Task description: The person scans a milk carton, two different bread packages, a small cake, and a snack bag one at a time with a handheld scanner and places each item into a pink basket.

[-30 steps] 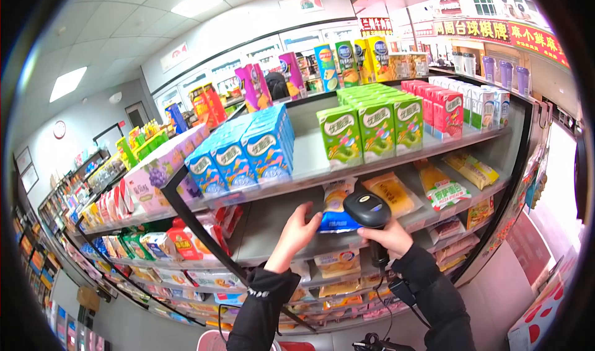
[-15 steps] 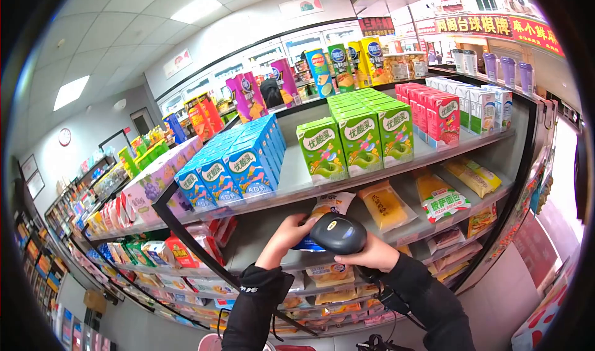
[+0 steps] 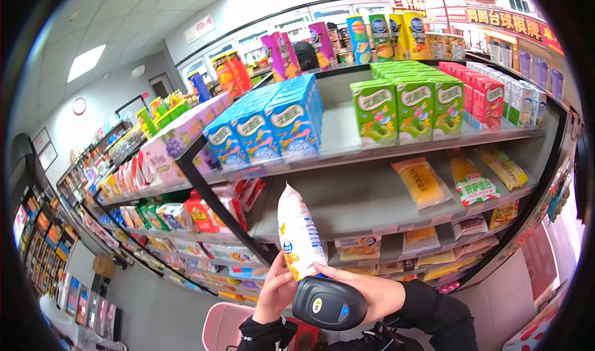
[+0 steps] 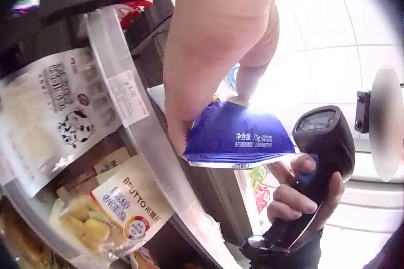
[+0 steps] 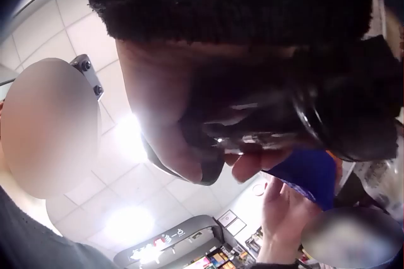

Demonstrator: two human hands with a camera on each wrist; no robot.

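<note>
A white and blue snack bag [image 3: 300, 233] stands tilted upright in front of the shelf, gripped at its lower part by my left hand [image 3: 273, 296]. The left wrist view shows its blue end [image 4: 246, 133], printed 75g, with the left fingers on it. My right hand [image 3: 375, 292] holds a black barcode scanner [image 3: 328, 304] by its handle, fingers curled round the grip in the left wrist view. The right thumb reaches to the bag's lower edge. In the right wrist view the scanner is dark and partly hidden behind the hand.
Blue cartons [image 3: 288, 118] and green cartons [image 3: 406, 112] stand on the top shelf. Bread packs [image 3: 423, 182] lie on the shelf below, at the right. A pink basket [image 3: 226, 326] sits low, near the left forearm. Black shelf posts and price-strip edges run close by.
The left hand has taken the snack bag off the second shelf and brought it nearer, tipped up. The scanner has moved lower, close beside the bag. The head view has shifted.
</note>
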